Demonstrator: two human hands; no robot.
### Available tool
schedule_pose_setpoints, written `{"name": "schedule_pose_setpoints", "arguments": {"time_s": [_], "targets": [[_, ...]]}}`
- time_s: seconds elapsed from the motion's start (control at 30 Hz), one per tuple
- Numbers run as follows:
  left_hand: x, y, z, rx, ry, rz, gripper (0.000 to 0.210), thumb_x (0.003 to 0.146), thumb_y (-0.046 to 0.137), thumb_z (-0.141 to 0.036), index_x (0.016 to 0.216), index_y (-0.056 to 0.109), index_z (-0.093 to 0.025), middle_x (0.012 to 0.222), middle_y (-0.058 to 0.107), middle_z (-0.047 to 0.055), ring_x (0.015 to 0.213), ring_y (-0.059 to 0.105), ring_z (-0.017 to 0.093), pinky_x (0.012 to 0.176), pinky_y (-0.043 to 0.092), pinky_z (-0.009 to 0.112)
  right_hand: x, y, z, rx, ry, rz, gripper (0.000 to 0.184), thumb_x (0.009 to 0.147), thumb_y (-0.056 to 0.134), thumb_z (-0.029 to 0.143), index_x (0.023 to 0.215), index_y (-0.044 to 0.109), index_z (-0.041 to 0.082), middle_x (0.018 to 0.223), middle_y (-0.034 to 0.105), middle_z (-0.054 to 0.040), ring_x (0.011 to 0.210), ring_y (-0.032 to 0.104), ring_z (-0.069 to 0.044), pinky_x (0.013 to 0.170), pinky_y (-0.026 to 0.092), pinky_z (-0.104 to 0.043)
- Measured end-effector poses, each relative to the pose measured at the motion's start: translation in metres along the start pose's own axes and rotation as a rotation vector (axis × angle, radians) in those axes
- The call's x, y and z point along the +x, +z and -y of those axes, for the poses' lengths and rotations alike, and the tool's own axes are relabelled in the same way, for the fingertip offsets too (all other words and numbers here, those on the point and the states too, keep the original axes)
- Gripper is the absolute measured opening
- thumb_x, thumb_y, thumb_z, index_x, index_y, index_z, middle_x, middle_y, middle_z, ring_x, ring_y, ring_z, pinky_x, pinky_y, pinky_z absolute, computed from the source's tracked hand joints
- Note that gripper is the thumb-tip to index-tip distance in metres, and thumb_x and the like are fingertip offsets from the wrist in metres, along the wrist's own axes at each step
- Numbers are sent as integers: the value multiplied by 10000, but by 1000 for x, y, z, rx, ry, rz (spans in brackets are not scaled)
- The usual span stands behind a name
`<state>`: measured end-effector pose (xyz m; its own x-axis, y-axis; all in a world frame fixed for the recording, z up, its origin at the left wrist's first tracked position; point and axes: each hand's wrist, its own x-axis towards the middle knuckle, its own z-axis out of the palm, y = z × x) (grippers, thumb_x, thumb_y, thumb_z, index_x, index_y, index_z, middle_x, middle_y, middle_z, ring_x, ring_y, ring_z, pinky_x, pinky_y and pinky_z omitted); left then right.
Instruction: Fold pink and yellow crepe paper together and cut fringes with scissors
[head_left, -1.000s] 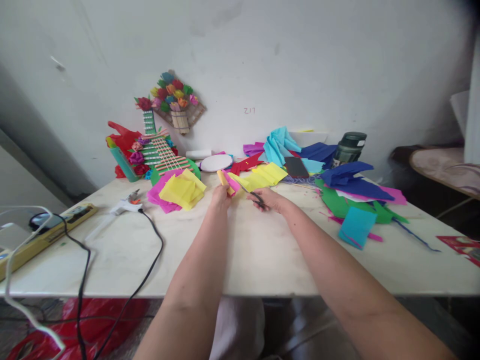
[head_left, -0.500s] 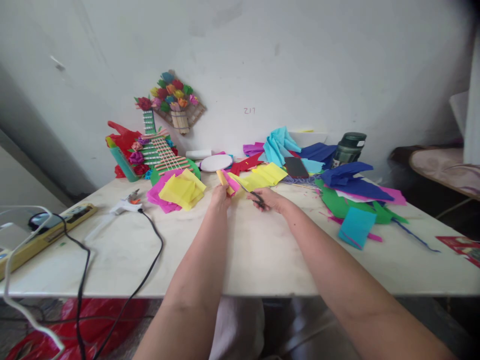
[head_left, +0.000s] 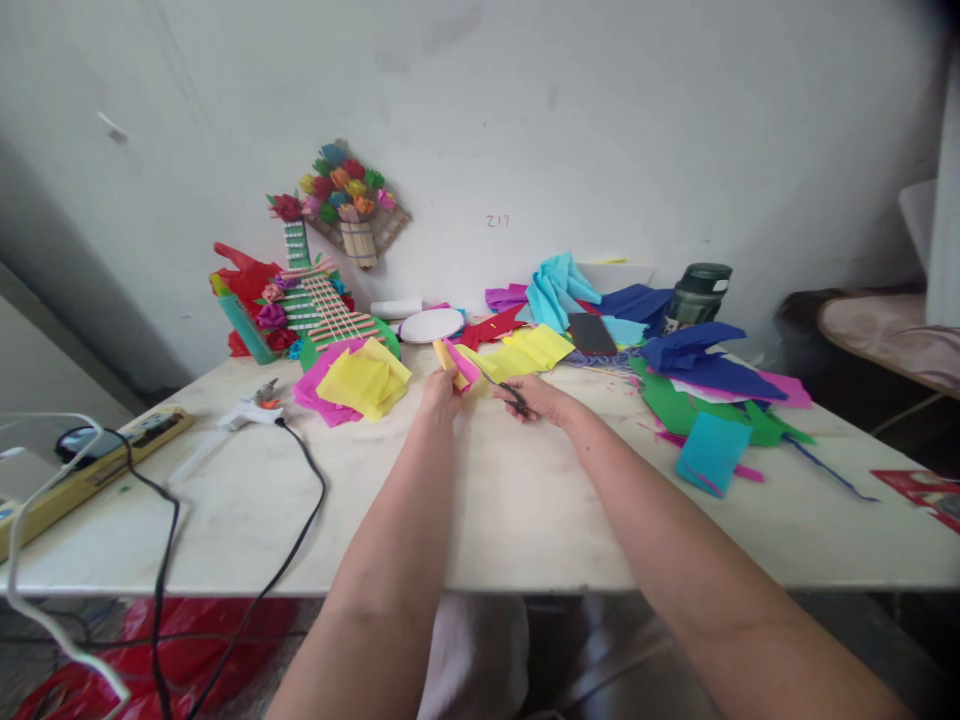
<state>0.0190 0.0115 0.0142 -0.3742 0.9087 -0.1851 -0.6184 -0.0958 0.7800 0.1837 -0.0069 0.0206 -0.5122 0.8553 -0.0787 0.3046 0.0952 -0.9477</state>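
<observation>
My left hand (head_left: 441,388) is closed on a small bundle of crepe paper, with a pink piece (head_left: 465,368) and a yellow-orange piece (head_left: 444,355) showing above the fingers. My right hand (head_left: 541,398) grips black-handled scissors (head_left: 517,400), whose blades point left toward the paper bundle. Whether the blades touch the paper I cannot tell. Just behind both hands lies a strip of yellow crepe paper (head_left: 534,352). Left of my left hand, yellow sheets (head_left: 365,380) rest on magenta sheets (head_left: 321,388).
A white glue gun (head_left: 255,413) with a black cord lies at left, near a yellow power strip (head_left: 142,437). Behind stand a paper-flower guitar (head_left: 330,305), a phone (head_left: 592,335) and a dark green bottle (head_left: 699,297). Blue and green paper (head_left: 694,410) spreads at right.
</observation>
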Motion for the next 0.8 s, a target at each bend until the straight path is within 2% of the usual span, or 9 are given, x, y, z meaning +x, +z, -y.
{"name": "schedule_pose_setpoints", "arguments": {"time_s": [0.33, 0.8], "targets": [[0, -1, 0, 8, 1, 33, 176, 759, 430, 8, 712, 529, -129, 621, 558, 14, 497, 553, 94, 478, 444, 190, -1, 0, 1, 2, 7, -5, 314, 739, 615, 454, 729, 513, 157, 484, 505, 53, 326, 420, -30, 277, 218, -145], [2, -2, 0, -29, 0, 34, 172, 761, 426, 11, 729, 532, -121, 629, 567, 15, 496, 553, 90, 485, 448, 192, -3, 4, 6, 20, 40, -42, 284, 727, 644, 392, 678, 492, 157, 437, 460, 72, 312, 373, -25, 292, 227, -145]]}}
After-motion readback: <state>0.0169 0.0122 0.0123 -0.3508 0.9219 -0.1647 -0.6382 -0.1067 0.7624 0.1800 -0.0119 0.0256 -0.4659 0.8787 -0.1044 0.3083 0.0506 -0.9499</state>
